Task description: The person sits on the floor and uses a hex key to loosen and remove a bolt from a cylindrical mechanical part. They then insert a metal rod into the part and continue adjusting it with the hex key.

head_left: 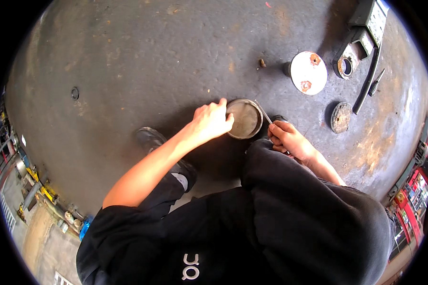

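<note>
Between my boots a round metal cup-like part (242,119) with a raised rim sits on the dark floor. My left hand (210,119) grips its left side, fingers curled at the rim. My right hand (285,140) is closed on a thin metal rod tool (264,111), whose far end lies against the right edge of the round part. The lower part of that tool is hidden in my fingers and near my dark-trousered knee.
A white disc (308,71) with two rusty fittings, a bracket (365,23) with a holed end, a black bar (368,85), pliers-like tool (376,81), oval plate (340,117), small ring (75,93) and stub (262,62) lie around. Equipment lines both curved edges.
</note>
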`<state>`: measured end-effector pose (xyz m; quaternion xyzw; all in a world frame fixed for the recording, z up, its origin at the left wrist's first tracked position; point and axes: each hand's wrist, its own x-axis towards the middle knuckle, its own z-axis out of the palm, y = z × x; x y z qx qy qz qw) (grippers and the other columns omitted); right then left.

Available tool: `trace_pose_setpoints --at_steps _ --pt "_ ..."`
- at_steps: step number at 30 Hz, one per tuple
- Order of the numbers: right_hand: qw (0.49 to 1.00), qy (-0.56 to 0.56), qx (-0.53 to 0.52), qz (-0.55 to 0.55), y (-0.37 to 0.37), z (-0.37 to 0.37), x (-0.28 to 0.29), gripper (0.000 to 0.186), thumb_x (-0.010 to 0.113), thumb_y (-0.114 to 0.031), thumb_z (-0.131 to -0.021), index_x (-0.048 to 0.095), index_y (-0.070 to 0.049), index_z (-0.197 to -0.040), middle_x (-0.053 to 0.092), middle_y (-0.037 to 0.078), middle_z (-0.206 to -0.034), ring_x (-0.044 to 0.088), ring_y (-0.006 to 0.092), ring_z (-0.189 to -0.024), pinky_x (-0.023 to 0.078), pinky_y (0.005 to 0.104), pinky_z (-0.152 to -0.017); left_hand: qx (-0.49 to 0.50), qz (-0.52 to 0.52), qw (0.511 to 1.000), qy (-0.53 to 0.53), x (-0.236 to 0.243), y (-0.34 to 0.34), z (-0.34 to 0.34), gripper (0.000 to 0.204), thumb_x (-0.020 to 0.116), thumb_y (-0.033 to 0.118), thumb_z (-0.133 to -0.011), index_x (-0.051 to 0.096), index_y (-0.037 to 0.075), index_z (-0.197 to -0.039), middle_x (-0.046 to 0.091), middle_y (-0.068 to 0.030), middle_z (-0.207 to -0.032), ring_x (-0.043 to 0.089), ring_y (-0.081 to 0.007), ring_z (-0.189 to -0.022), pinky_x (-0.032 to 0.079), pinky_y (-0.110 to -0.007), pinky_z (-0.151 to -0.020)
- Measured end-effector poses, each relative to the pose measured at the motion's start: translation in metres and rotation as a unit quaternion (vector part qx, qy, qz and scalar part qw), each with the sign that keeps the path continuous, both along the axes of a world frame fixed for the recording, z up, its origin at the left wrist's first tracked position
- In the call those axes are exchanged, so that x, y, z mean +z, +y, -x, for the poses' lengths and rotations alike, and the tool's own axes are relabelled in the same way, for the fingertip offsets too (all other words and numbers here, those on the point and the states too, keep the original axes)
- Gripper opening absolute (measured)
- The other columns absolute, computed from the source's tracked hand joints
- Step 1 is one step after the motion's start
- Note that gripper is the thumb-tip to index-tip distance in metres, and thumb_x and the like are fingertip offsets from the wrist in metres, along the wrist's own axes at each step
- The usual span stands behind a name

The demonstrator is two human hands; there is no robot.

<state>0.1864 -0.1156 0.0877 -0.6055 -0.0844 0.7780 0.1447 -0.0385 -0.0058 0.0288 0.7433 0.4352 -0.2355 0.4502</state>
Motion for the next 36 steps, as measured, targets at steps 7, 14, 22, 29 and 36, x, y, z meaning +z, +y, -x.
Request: trace_pose_setpoints --at_steps 7,14,22,29,36 --pt "1.000 -0.004 -0.007 -0.010 -0.005 0.008 -0.006 0.030 0.042 -0.033 -0.106 0.051 -0.007 -0.094 0.036 -0.006 -0.065 0.035 0.0058 -0.051 0.030 0.0244 -0.040 0.126 0.029 0.989 0.070 -0.002 -0.024 -0.014 0.056 0.048 0.039 -0.094 0.052 -0.012 -0.116 0.069 -0.0323 -0.090 0.069 -0.0464 -0.093 0.054 -0.050 -0.089" --pt "0.997 -0.041 0.037 -0.049 -0.013 0.012 -0.015 0.030 0.041 -0.033 -0.106 0.052 -0.006 -0.096 0.043 -0.002 -0.068 0.041 0.0084 -0.054 0.035 0.0259 -0.043 0.052 -0.084 0.994 0.045 -0.012 -0.036 -0.016 0.042 0.055 0.029 -0.089 0.053 -0.009 -0.106 0.070 -0.0258 -0.079 0.072 -0.0406 -0.078 0.058 -0.047 -0.077" --pt "0.988 -0.121 0.076 -0.052 -0.015 -0.001 -0.012 0.034 0.043 -0.037 -0.105 0.053 -0.005 -0.099 0.048 0.000 -0.072 0.046 0.0101 -0.058 0.041 0.0276 -0.047 0.055 -0.111 0.990 -0.067 -0.006 -0.022 0.002 0.038 0.065 0.036 -0.092 0.049 0.003 -0.099 0.065 -0.0185 -0.091 0.065 -0.0420 -0.086 0.051 -0.050 -0.074" --pt "0.987 -0.129 0.071 -0.065 -0.024 0.003 -0.024 0.034 0.045 -0.036 -0.104 0.054 -0.003 -0.102 0.052 0.003 -0.077 0.050 0.0129 -0.062 0.042 0.0300 -0.051 0.147 -0.073 0.975 -0.151 -0.012 -0.025 0.005 0.020 0.066 0.016 -0.090 0.052 0.004 -0.097 0.059 -0.0154 -0.088 0.063 -0.0378 -0.080 0.051 -0.048 -0.070" --pt "0.962 -0.219 0.058 -0.153 -0.036 0.004 -0.044 0.032 0.047 -0.031 -0.104 0.052 0.000 -0.104 0.060 0.015 -0.080 0.057 0.0265 -0.068 0.047 0.0416 -0.066 0.020 -0.279 0.956 -0.094 -0.012 -0.050 -0.017 0.014 0.062 0.012 -0.087 0.054 0.002 -0.092 0.049 -0.0177 -0.095 0.064 -0.0336 -0.077 0.059 -0.043 -0.064"
